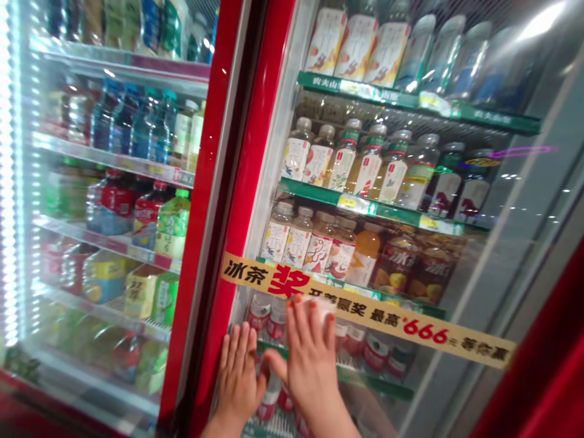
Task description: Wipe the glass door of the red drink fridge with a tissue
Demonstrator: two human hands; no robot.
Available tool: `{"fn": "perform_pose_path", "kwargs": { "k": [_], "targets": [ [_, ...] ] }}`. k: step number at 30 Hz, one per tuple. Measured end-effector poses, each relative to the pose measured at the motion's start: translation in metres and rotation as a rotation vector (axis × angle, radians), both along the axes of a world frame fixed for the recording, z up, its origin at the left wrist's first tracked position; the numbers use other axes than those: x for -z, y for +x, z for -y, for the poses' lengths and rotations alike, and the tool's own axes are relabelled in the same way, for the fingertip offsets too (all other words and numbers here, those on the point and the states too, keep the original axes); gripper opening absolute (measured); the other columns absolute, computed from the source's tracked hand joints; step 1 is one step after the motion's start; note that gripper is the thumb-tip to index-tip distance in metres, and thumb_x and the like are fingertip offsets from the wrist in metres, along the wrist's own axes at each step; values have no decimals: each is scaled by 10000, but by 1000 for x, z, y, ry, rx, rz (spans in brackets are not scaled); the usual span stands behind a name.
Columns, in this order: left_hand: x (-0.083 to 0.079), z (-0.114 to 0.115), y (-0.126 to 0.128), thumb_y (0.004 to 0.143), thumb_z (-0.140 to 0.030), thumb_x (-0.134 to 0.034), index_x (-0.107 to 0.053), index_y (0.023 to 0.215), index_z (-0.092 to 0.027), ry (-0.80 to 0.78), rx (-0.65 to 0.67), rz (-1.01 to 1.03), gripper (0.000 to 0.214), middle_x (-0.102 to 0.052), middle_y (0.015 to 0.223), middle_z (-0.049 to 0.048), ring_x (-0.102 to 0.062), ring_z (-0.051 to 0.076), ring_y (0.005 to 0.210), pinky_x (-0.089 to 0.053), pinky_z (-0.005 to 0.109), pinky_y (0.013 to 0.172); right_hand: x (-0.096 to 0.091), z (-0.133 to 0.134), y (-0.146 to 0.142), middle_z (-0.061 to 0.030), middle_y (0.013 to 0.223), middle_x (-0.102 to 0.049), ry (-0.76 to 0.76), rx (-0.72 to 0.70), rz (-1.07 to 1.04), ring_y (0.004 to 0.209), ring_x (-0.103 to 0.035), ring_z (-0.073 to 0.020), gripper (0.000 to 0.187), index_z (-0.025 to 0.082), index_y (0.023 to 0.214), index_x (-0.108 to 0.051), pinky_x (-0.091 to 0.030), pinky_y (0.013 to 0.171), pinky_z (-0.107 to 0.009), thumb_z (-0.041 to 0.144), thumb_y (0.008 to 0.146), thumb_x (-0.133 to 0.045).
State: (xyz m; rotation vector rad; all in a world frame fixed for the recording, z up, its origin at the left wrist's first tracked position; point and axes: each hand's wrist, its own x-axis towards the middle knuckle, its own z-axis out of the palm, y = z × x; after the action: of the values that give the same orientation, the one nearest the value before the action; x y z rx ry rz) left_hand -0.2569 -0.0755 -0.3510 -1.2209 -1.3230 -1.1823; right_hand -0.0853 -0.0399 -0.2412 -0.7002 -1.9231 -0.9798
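Note:
My right hand (312,359) presses a small white cloth or tissue (326,306) against the glass door, over a yellow strip (387,317) with printed Chinese characters and "666". Most of that white piece is hidden under my fingers, which are stretched out. Lower and to the left, my left hand (238,371) lies against the door near its red frame (255,146), fingers extended and holding nothing. The two thumbs come close together. Behind the glass, bottled drinks (331,243) with white labels stand in rows.
A second lit cooler (109,194) with several shelves of bottles is on the left, past a dark gap (223,201) between the red frames. Green shelf edges (383,210) cross the right cooler. A blurred red edge (538,365) fills the lower right. Light reflects on the glass.

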Motion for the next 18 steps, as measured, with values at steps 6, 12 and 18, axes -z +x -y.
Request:
{"fn": "perform_pose_path", "kwargs": {
  "k": [6, 12, 18],
  "targets": [
    [-1, -1, 9, 994, -279, -567, -257, 1758, -120, 48, 21, 43, 840, -265, 1845, 114, -252, 261, 1735, -202, 453, 1461, 18, -4, 35, -75, 1856, -237, 83, 29, 53, 1769, -23, -291, 860, 157, 1791, -181, -28, 1428, -572, 681, 1127, -334],
    [5, -2, 1, 992, -265, -540, -227, 1754, -71, 30, 25, -9, 846, -221, 1852, 150, -211, 277, 1746, -173, 459, 1463, -37, 0, -36, -143, 1858, -225, -50, 63, -108, 1763, 1, -385, 969, 152, 1793, -140, -20, 1403, -703, 764, 1082, -388],
    [12, -3, -6, 972, -287, -566, -267, 1740, -54, -9, 2, -49, 856, -273, 1821, 174, -206, 284, 1747, -151, 484, 1469, -15, 14, -34, -13, 1830, -329, 4, -29, 120, 1766, 61, -229, 918, 229, 1786, -249, 84, 1433, -498, 767, 1070, -449]
  ]
}}
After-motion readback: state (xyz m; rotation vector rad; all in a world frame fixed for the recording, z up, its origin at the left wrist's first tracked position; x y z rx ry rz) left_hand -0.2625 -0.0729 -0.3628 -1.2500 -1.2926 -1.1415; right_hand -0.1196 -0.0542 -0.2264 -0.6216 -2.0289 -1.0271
